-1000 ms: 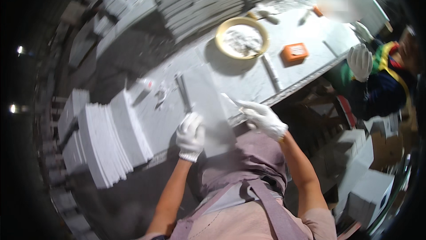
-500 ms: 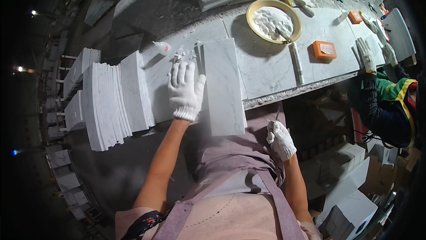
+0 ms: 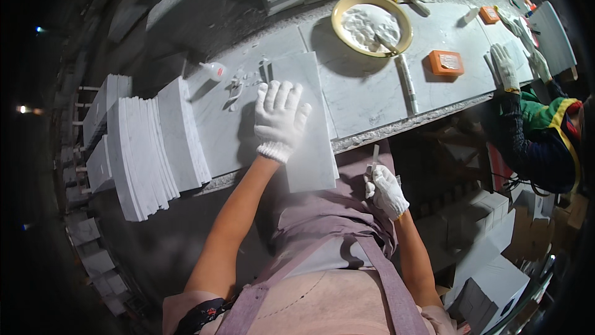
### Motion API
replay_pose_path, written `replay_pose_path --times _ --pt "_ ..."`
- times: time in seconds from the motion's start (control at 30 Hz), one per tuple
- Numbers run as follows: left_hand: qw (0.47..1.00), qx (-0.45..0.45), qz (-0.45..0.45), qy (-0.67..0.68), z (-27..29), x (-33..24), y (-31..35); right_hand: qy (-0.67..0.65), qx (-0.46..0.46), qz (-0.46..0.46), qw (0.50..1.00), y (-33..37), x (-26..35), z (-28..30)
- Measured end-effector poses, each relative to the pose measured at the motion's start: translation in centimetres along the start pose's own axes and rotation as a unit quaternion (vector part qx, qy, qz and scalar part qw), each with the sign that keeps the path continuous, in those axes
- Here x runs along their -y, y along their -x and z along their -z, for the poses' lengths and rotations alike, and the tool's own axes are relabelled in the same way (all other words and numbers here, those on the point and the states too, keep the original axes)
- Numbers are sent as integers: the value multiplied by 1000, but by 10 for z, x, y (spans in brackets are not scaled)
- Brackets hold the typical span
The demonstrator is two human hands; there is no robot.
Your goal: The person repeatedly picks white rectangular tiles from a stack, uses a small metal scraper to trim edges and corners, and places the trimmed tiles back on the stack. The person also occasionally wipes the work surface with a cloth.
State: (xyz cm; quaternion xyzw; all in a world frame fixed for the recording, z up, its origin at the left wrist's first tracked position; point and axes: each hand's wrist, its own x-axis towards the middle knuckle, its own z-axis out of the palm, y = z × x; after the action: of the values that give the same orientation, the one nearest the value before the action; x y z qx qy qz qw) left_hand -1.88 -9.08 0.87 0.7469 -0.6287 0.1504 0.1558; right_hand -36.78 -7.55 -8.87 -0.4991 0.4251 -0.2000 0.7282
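Observation:
My left hand [image 3: 277, 118], in a white knit glove, is open with its fingers close together. It lies over the left part of a long pale grey marble tile [image 3: 315, 143], whose near end juts past the table edge; another tile's edge shows beneath. My right hand [image 3: 388, 193], gloved too, is closed around a narrow flat-bladed scraper [image 3: 375, 154] pointing up, below the table edge. White chips [image 3: 235, 89] and a small squeeze bottle [image 3: 212, 71] lie beyond my left hand.
A row of upright tiles [image 3: 145, 152] stands at the left. Farther off are a yellow bowl [image 3: 338, 26] of white paste, a marker-like white tube [image 3: 409, 87] and an orange box [image 3: 446, 63]. At the right, a co-worker's gloved hand [image 3: 505, 67] rests on the table.
My left hand has moved right, from beside the tile onto it. My right hand has turned slightly, bringing the scraper's blade into fuller view. The view has shifted a little.

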Motion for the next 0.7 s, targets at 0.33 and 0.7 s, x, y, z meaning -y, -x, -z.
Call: replay_pose_path --times 0.33,0.7 --pt "998 -20 -15 65 10 6 7 -193 -77 9 978 -7 134 -12" --pt "991 -79 4 109 13 19 83 125 -217 128 960 -124 237 -14"
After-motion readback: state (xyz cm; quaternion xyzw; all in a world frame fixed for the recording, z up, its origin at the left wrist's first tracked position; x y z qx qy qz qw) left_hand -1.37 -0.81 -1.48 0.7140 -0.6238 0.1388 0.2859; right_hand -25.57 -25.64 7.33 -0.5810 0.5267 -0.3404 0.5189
